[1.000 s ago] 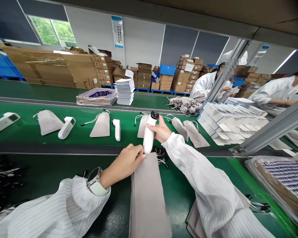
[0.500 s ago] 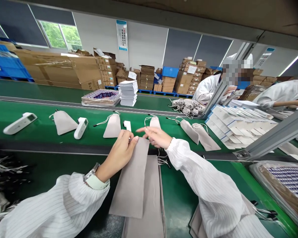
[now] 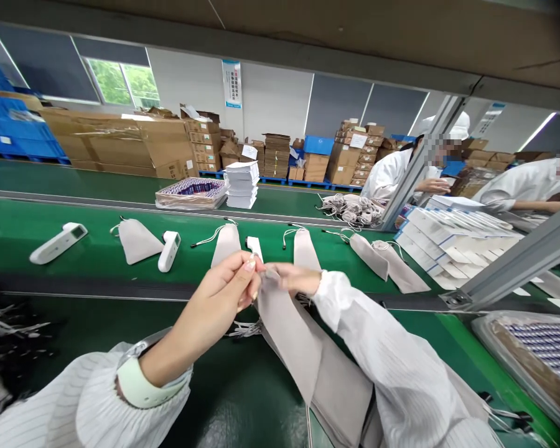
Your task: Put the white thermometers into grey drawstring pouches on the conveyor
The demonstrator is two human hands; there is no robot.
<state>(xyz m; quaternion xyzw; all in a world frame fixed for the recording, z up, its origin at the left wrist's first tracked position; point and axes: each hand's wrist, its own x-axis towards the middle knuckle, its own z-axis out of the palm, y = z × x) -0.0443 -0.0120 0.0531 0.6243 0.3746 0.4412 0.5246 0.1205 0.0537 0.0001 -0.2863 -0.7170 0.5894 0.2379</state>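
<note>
A grey fabric drawstring pouch point(image 3: 292, 336) slants down to the right from my hands, its mouth end up at my fingers. My right hand point(image 3: 293, 277) is closed on that mouth end, slightly blurred. My left hand point(image 3: 226, 286) is closed in a pinch at the pouch's upper left corner; what its fingertips hold is too small to make out. Underneath lie more grey pouches point(image 3: 343, 386), partly covered by the held one and my right sleeve. White cords point(image 3: 245, 329) show below my left hand.
On the green belt ahead are white handheld thermometers point(image 3: 60, 244) and grey pouches point(image 3: 140, 239). Folded white boxes point(image 3: 448, 242) stand by a metal post point(image 3: 424, 162). A plastic-wrapped tray point(image 3: 490, 330) is at right, dark-tipped cords point(image 3: 14, 336) at left. Two co-workers sit beyond.
The pouch has swung from hanging toward the lower left to slanting lower right. My right hand has closed on its mouth end. My left hand has shifted its grip, and the view has tilted slightly.
</note>
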